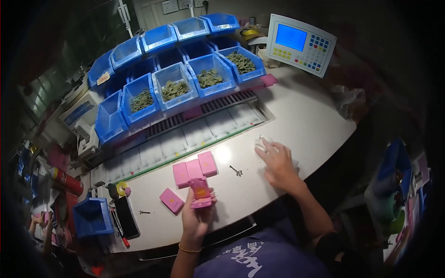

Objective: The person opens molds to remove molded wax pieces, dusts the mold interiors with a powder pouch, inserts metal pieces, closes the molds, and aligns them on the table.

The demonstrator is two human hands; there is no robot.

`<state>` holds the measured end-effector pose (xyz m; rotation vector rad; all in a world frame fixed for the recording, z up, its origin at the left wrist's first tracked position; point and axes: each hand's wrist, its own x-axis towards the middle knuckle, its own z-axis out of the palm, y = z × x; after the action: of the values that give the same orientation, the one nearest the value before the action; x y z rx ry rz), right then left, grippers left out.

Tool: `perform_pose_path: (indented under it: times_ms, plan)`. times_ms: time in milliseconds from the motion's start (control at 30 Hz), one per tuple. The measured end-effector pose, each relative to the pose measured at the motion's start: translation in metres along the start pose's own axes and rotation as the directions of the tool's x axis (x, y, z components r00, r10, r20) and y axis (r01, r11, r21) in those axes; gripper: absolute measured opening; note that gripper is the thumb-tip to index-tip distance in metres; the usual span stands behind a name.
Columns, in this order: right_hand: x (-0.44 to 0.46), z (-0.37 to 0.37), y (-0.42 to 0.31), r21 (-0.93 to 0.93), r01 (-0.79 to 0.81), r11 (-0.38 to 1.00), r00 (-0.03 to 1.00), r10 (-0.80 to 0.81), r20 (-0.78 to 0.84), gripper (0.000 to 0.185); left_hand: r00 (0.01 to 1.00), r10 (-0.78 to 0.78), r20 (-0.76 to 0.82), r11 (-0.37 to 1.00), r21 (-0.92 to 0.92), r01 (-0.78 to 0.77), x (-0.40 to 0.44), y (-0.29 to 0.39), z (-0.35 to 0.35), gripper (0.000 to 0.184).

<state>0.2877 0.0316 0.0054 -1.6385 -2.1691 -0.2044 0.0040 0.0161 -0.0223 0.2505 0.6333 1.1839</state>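
My left hand [197,217] is closed around a small pink box [200,189], held upright just above the table's front edge; its top end looks uneven, perhaps open. My right hand [279,164] rests on the table to the right, fingers curled over a crumpled white piece [260,144], perhaps tissue or thin plastic. Between the hands lies a dark, key-shaped metal piece [236,171]. Several pink boxes lie close by: a row with one box [207,163] at its right end, and a separate box [171,200] left of my left hand. A second small key-shaped piece [144,212] sits farther left.
Blue bins [211,79] stand in tiers at the back, several filled with greenish pieces. A control panel [300,45] with a lit screen is at the back right. A phone [126,217], pens and an empty-looking blue bin [92,217] occupy the left edge. Another person's hands [39,222] show far left.
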Motion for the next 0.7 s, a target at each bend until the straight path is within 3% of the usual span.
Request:
perform_pose_path:
  times_ms: [33, 67, 100, 133, 200, 233, 267, 300, 333, 400, 633, 700]
  plan:
    - [0.0, 0.004, -0.009, 0.0, 0.004, 1.0, 1.0, -0.004, 0.0, 0.065, 0.999, -0.025, 0.02, 1.0, -0.013, 0.026, 0.0, -0.004, 0.002, 0.046]
    - [-0.001, 0.009, -0.025, 0.36, 0.086, 0.929, 0.995, -0.101, 0.025, 0.068, 0.997, -0.058, 0.041, 0.998, -0.026, 0.059, 0.0, -0.009, 0.003, 0.046]
    - [-0.002, 0.013, -0.042, 0.672, 0.135, 0.728, 0.981, -0.195, 0.014, 0.073, 0.997, -0.037, 0.068, 0.999, 0.035, 0.034, 0.001, -0.014, 0.0, 0.047]
    - [-0.001, 0.013, -0.06, 0.685, 0.144, 0.715, 0.974, -0.225, 0.031, 0.082, 0.997, -0.045, 0.068, 0.998, 0.036, 0.043, -0.001, -0.019, 0.001, 0.047]
    - [0.002, 0.019, -0.082, 0.835, -0.026, 0.55, 0.986, -0.122, 0.111, 0.07, 0.998, -0.011, 0.062, 0.984, 0.178, 0.0, -0.007, -0.028, 0.006, 0.049]
    - [0.003, 0.017, -0.084, 0.836, -0.027, 0.548, 0.987, -0.117, 0.109, 0.07, 0.988, -0.021, 0.151, 0.992, 0.124, 0.003, -0.01, -0.029, 0.009, 0.045]
    - [0.005, 0.016, -0.085, 0.879, -0.178, 0.442, 0.972, -0.059, 0.226, 0.061, 0.988, -0.023, 0.15, 0.992, 0.129, 0.004, -0.012, -0.028, 0.01, 0.045]
    - [0.006, 0.016, -0.086, 0.89, -0.323, 0.322, 0.938, -0.018, 0.347, 0.053, 0.979, 0.04, 0.199, 0.907, 0.403, -0.119, -0.014, -0.027, 0.011, 0.041]
    - [0.005, 0.017, -0.085, 0.89, -0.326, 0.319, 0.937, -0.018, 0.35, 0.053, 0.962, 0.085, 0.261, 0.736, 0.634, -0.237, -0.015, -0.027, 0.01, 0.038]
    - [0.001, 0.017, -0.082, 0.914, -0.197, 0.354, 0.968, -0.08, 0.239, 0.038, 0.956, 0.139, 0.259, 0.705, 0.652, -0.279, -0.015, -0.02, 0.007, 0.033]
    - [-0.007, 0.019, -0.079, 0.92, -0.084, 0.383, 0.99, -0.074, 0.121, 0.024, 0.849, 0.339, 0.406, 0.467, 0.711, -0.526, -0.011, -0.028, -0.003, 0.026]
    - [-0.01, 0.018, -0.083, 0.92, -0.101, 0.379, 0.991, -0.039, 0.125, 0.025, 0.775, 0.422, 0.47, 0.229, 0.772, -0.593, -0.011, -0.029, -0.002, 0.023]
